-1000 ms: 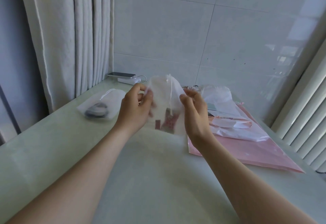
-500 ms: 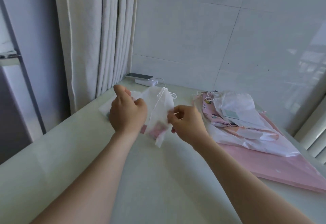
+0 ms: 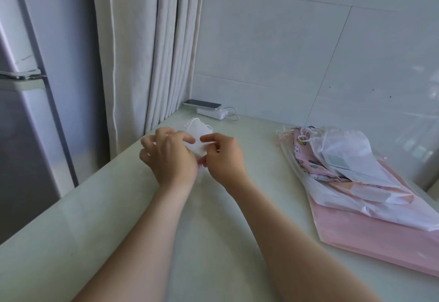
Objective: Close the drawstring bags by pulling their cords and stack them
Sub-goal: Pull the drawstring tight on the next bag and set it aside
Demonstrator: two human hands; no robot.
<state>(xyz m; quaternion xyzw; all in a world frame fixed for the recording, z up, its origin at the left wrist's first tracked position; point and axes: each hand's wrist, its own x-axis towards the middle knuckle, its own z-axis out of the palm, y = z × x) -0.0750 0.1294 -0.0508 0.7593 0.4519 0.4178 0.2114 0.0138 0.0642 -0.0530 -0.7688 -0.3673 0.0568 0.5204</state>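
A small white mesh drawstring bag point(image 3: 199, 133) lies low over the pale table point(image 3: 133, 218) at its far left, near the curtain. The bag's white cord point(image 3: 190, 124) loops out at its far end. My left hand point(image 3: 169, 156) rests on the bag's left side with fingers spread. My right hand point(image 3: 223, 159) pinches the bag's right edge between curled fingers and thumb. My hands hide most of the bag and whatever lies under it.
A heap of white and pink patterned drawstring bags point(image 3: 344, 159) lies on a pink sheet point(image 3: 380, 237) at the right. A phone point(image 3: 202, 104) sits on a white charger point(image 3: 211, 112) by the tiled wall. A curtain point(image 3: 152, 52) and a fridge point(image 3: 23, 111) stand left.
Both hands carried the white bag from mid-air at the centre down and left to the spot by the curtain. My left fingers have spread out over it.
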